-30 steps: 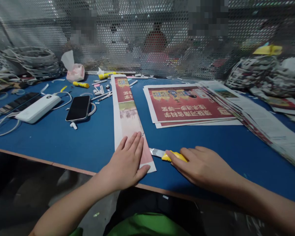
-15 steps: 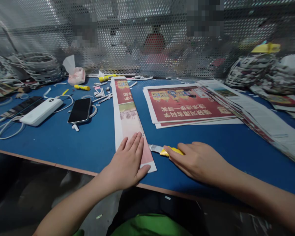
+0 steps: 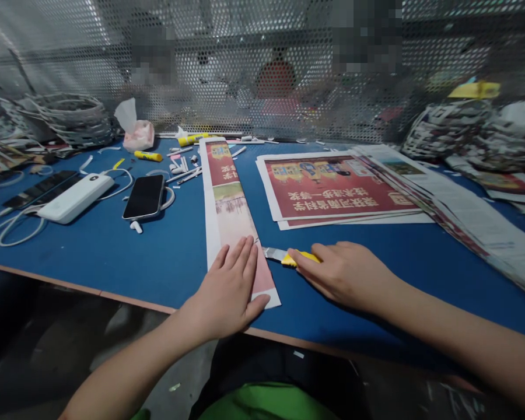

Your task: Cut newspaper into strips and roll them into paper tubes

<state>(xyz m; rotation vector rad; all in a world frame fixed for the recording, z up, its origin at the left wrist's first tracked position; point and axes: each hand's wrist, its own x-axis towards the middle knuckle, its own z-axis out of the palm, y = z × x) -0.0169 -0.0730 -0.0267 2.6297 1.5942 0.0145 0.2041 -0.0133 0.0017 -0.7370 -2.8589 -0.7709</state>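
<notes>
My left hand (image 3: 230,289) lies flat with fingers stretched out, pressing on the near part of a folded strip of newspaper (image 3: 231,213). The strip is long and narrow, printed in red and pale pink, and runs away from me across the table. In my right hand (image 3: 347,271) is a yellow utility knife (image 3: 300,258) with its blade out. Its blade tip meets the strip's right edge, close to my left fingertips; whether it is inside the fold I cannot tell.
Flat newspaper sheets (image 3: 328,186) lie at the right on the blue table (image 3: 175,256). A phone (image 3: 143,197), a white power bank (image 3: 76,197) and cables are at the left. Woven paper baskets (image 3: 67,122) stand at both sides, before a perforated metal screen (image 3: 245,64).
My right hand and the utility knife have moved slightly away from me along the strip's right edge. My left hand stays in place on the paper.
</notes>
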